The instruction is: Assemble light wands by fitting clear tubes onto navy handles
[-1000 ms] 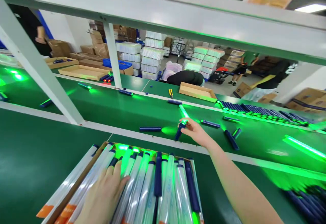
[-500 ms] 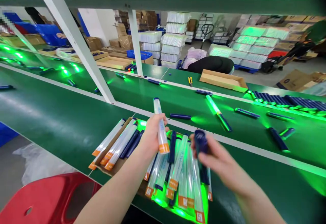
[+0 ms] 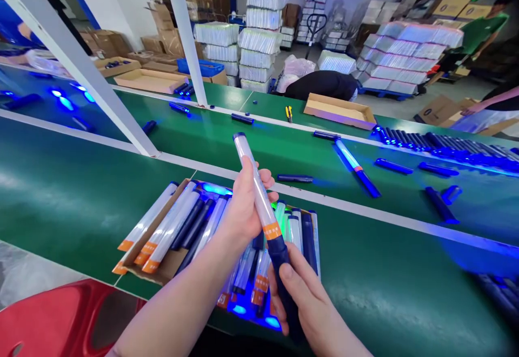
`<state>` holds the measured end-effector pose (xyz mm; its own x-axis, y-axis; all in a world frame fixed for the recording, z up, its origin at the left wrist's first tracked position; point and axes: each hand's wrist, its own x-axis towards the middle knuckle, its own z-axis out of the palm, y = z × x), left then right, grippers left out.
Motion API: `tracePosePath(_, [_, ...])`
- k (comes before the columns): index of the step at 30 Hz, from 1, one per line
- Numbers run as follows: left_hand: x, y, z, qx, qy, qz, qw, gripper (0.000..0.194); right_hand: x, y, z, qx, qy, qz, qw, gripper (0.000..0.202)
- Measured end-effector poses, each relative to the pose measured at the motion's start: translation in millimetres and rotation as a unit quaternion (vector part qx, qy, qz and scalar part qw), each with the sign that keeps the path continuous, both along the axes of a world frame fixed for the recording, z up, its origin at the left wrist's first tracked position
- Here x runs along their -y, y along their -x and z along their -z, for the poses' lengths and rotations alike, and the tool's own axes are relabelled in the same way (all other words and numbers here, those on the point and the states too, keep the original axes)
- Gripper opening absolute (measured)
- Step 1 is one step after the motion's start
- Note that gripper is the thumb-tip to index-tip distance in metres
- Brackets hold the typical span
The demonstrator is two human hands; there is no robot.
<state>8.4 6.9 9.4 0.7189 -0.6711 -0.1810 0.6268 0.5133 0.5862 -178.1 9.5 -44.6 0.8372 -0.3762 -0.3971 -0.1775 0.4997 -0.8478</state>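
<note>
My left hand (image 3: pixel 245 200) is closed round a clear light stick tube (image 3: pixel 259 192) with a dark cap and an orange band. My right hand (image 3: pixel 298 292) grips a dark blue light stick handle (image 3: pixel 281 270), whose end meets the banded end of the tube. Tube and handle form one tilted line; whether they are locked together I cannot tell. Below them sits a cardboard box (image 3: pixel 162 270) with clear tubes (image 3: pixel 170 238) and dark handles (image 3: pixel 310 240) in it, some glowing blue, one part green. My forearms hide part of the box.
Loose handles (image 3: pixel 393 166) and a lit, assembled light stick (image 3: pixel 357 167) lie on the green belt (image 3: pixel 275 146). A row of handles (image 3: pixel 438 146) lines the far right. A white post (image 3: pixel 81 70) rises at left; a red stool (image 3: pixel 60 319) stands below. A yellow cutter (image 3: pixel 288 113) lies behind.
The handle in my right hand has come over to the tube's banded end, and the tube has tilted. The lights have turned from green mostly to blue. The view has shifted.
</note>
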Motion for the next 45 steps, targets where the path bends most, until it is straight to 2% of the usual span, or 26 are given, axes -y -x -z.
tracePosePath(2, [-0.9, -1.2, -1.1, 0.008, 0.012, 0.02, 1.0, 0.049, -1.6, 2.5, 2.4, -0.019, 0.064, 0.012, 0.998, 0.055])
tracePosePath(4, [-2.0, -3.6, -1.1, 0.009, 0.027, 0.038, 0.999, 0.044, -1.8, 1.6, 2.2, -0.006, 0.079, -0.001, 0.997, 0.053])
tracePosePath(9, [-4.6, -8.1, 6.0, -0.011, 0.076, 0.07, 0.995, 0.037, -3.2, -7.1, 0.6, 0.023, -0.022, -0.066, 0.997, 0.051])
tracePosePath(12, [-6.4, -6.0, 9.5, 0.002, 0.077, 0.072, 0.994, 0.037, -6.3, -12.9, 3.9, 0.0, -0.002, -0.049, 0.999, 0.046])
tracePosePath(16, [-9.3, 2.1, 11.8, 0.068, 0.067, 0.046, 0.994, 0.04, -11.2, -23.6, 12.0, -0.02, -0.034, -0.004, 0.999, 0.057])
tracePosePath(20, [-11.9, 4.1, 17.3, 0.1, 0.065, 0.061, 0.991, 0.039, -18.6, -25.5, 24.3, 0.001, -0.047, 0.002, 0.999, 0.065])
tracePosePath(24, [-17.1, -12.8, 21.4, 0.027, 0.028, 0.027, 0.999, 0.032, -18.5, -13.4, 27.4, 0.021, 0.022, -0.009, 0.999, 0.06])
tracePosePath(27, [-21.7, -22.8, 19.2, -0.054, 0.027, 0.06, 0.996, 0.037, -13.0, -4.4, 21.0, 0.002, 0.076, -0.031, 0.997, 0.057])
tracePosePath(29, [-23.1, -20.6, 15.8, -0.085, 0.047, 0.088, 0.991, 0.039, -11.8, 0.0, 17.8, 0.011, 0.089, -0.033, 0.995, 0.057])
tracePosePath(32, [-25.4, -10.9, 9.4, -0.095, 0.055, 0.086, 0.99, 0.036, -14.0, 6.8, 17.4, 0.055, 0.081, -0.021, 0.995, 0.061])
tracePosePath(35, [-39.9, -15.9, 4.6, -0.053, 0.044, 0.034, 0.997, 0.031, -8.3, 11.2, 15.1, 0.031, 0.117, -0.017, 0.993, 0.059])
tracePosePath(38, [-76.8, -44.0, 7.9, 0.044, 0.016, -0.107, 0.993, 0.028, 13.2, -6.4, 4.7, -0.038, 0.204, -0.054, 0.977, 0.049])
tracePosePath(40, [-109.6, -65.6, 16.4, 0.083, -0.037, -0.219, 0.971, 0.029, 26.6, -39.3, -4.7, -0.046, 0.287, -0.088, 0.953, 0.052])
tracePosePath(42, [-141.0, -81.4, 29.0, 0.068, -0.101, -0.297, 0.947, 0.028, 30.0, -85.9, -13.1, -0.055, 0.393, -0.117, 0.911, 0.062])
tracePosePath(45, [-175.3, -91.8, 49.6, 0.011, -0.156, -0.315, 0.936, 0.026, 16.1, -160.1, -17.6, -0.114, 0.564, -0.164, 0.801, 0.053])
